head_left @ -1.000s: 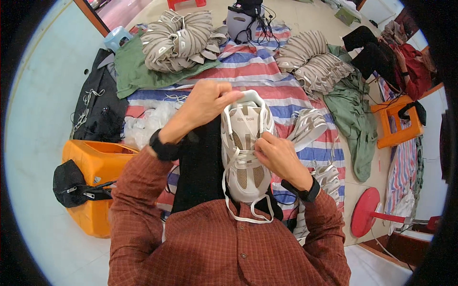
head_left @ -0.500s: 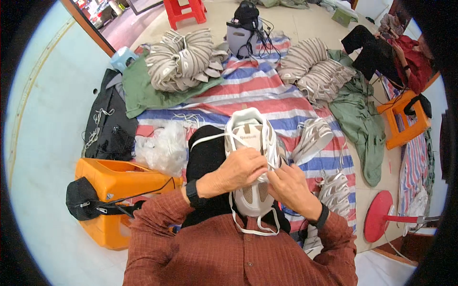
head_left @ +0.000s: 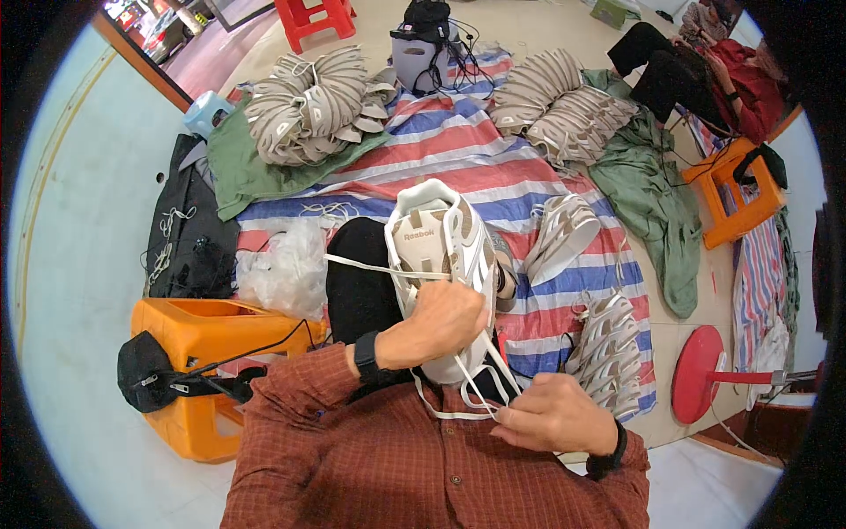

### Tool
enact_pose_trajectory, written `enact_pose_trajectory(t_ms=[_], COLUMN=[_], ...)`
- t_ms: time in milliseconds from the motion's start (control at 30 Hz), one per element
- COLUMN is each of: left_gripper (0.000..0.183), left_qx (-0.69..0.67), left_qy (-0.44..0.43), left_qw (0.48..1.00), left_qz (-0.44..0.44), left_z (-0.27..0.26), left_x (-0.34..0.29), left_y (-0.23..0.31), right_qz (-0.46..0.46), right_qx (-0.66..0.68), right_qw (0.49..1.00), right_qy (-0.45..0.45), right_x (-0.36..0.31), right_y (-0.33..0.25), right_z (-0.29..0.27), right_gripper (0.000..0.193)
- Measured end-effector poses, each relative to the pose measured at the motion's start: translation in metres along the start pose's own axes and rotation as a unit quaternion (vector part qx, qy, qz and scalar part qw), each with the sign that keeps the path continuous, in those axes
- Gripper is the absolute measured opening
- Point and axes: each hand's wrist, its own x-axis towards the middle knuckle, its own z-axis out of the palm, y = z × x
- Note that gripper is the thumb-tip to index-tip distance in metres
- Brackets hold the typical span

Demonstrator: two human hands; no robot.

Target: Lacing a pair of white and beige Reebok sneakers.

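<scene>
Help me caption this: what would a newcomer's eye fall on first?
Probably the white-and-beige sneaker at centre, the left hand over it and the right hand pinching its white shoelace to the lower right. Next, the red, white and blue striped sheet beyond, with bundled beige shoe uppers at upper left and others right of upper centre.

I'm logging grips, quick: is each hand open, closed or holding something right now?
Left hand: curled over the shoe; whether its grip is closed on anything is hidden.
Right hand: closed, pinching a white lace.
</scene>
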Motion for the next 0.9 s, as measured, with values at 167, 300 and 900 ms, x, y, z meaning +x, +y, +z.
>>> enact_pose_trajectory(t_ms=[167, 300, 900], left_gripper=[0.021, 0.025, 0.012], left_qx=[-0.456, -0.429, -0.213], left_qy=[-0.253, -0.207, 0.112], left_qw=[0.816, 0.794, 0.97], left_qz=[0.25, 0.377, -0.03], left_z=[-0.017, -0.017, -0.053], left_x=[-0.039, -0.054, -0.054], left_y=[0.044, 0.081, -0.024], right_qz=[0.243, 0.274, 0.291], right_qx=[0.249, 0.182, 0.409], right_qw=[0.91, 0.931, 0.862], right_qy=[0.227, 0.161, 0.072], right_x=[0.012, 0.049, -0.048], right_y=[0.046, 0.082, 0.038], right_z=[-0.001, 0.036, 0.009], right_gripper=[0.014, 0.025, 0.026])
